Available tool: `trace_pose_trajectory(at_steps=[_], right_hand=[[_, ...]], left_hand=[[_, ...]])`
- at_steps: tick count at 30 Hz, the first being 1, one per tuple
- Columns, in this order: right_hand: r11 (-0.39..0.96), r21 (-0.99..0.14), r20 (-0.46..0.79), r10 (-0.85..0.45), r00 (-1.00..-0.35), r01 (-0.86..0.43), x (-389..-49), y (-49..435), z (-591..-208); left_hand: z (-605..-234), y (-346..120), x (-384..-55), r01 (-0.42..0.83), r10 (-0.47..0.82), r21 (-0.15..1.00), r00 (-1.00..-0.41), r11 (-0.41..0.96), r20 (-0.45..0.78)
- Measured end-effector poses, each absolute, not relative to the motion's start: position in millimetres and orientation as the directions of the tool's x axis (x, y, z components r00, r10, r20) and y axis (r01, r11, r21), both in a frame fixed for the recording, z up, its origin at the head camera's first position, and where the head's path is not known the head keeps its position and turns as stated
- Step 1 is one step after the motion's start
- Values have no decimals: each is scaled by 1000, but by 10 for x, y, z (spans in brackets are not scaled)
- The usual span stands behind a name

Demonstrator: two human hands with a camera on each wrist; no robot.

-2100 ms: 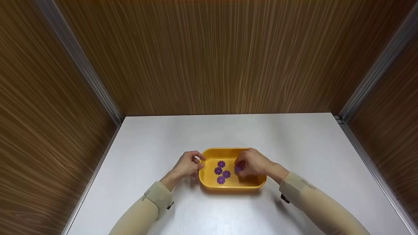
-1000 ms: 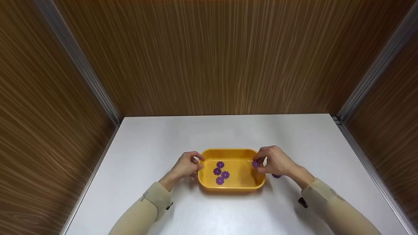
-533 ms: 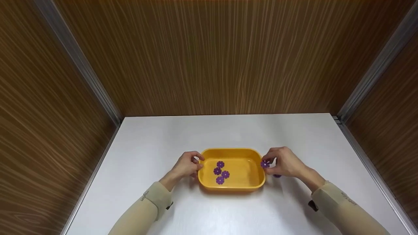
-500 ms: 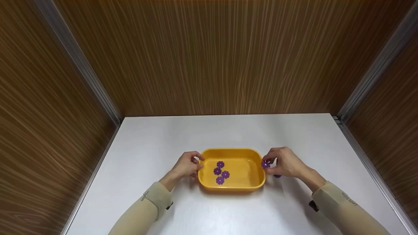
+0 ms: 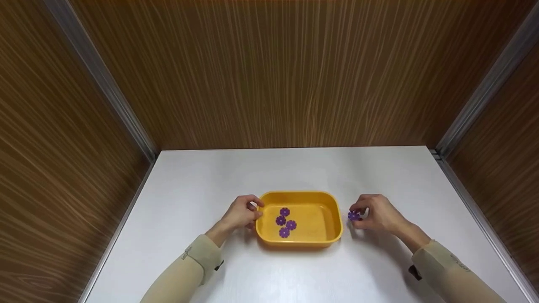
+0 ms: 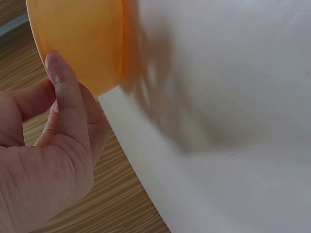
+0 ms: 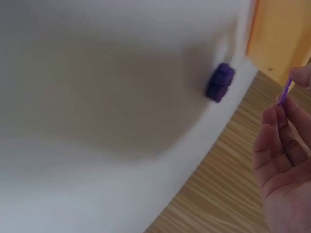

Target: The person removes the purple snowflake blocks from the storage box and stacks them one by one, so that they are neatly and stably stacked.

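Observation:
A yellow tray [image 5: 313,219] stands on the white table, with several purple flower-shaped discs [image 5: 284,232] lying flat in its left half. My left hand [image 5: 240,212] grips the tray's left end between thumb and fingers; the left wrist view shows the fingertips at the tray's wall [image 6: 80,43]. Just right of the tray, my right hand [image 5: 377,212] pinches one flower-shaped disc [image 5: 353,216]. In the right wrist view this disc [image 7: 286,91] is seen edge-on above the table. Below it a small stack of purple discs [image 7: 220,82] rests on the table, hidden by the hand in the head view.
The white table [image 5: 202,181] is enclosed by wood-grain panels at the back [image 5: 278,75] and on both sides, with metal strips along the corners. The tray's right wall lies between the right hand and the discs inside.
My right hand reached into the tray, took up a flower-shaped disc and carried it right, over the rim to outside the tray. My left hand has stayed at the tray's left end.

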State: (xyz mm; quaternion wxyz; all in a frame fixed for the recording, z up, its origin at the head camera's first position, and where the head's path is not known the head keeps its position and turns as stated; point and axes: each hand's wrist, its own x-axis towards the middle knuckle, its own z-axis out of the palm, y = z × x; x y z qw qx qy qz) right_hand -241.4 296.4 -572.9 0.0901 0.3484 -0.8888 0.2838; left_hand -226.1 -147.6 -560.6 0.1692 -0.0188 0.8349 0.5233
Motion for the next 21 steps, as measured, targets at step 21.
trace_pose_trajectory(at_steps=[21], right_hand=[[685, -450, 250, -519, -817, -573, -2363, 3135, -5945]], left_hand=[[-5610, -1482, -2270, -199, 140, 859, -945, 471, -295]])
